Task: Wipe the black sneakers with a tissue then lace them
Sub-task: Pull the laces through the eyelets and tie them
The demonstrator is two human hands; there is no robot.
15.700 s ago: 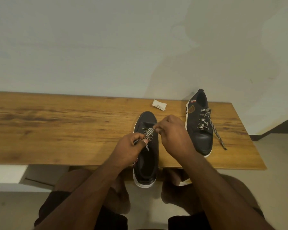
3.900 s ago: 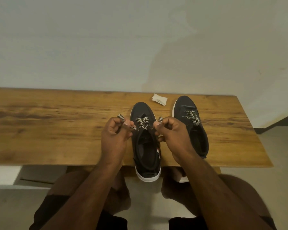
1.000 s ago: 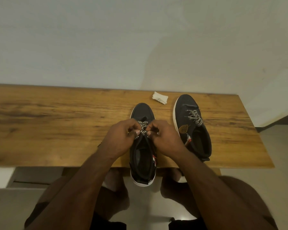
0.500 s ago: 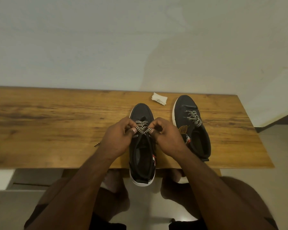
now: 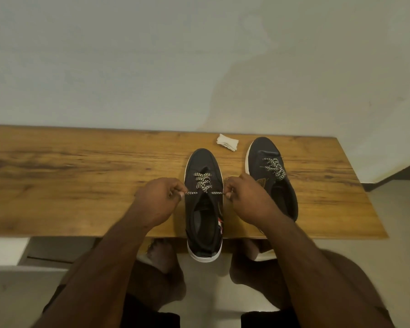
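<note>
- My long wooden bench (image 5: 81, 176) stood against the wall.
- On it lay a crumpled white tissue (image 5: 227, 142) and two black white-soled sneakers: nearer sneaker (image 5: 202, 216) overhanging the front edge, farther sneaker (image 5: 270, 171) beside it.

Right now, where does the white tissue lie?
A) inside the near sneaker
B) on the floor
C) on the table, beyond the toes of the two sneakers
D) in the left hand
C: the tissue lies on the table near the wall, apart from both sneakers.
</note>
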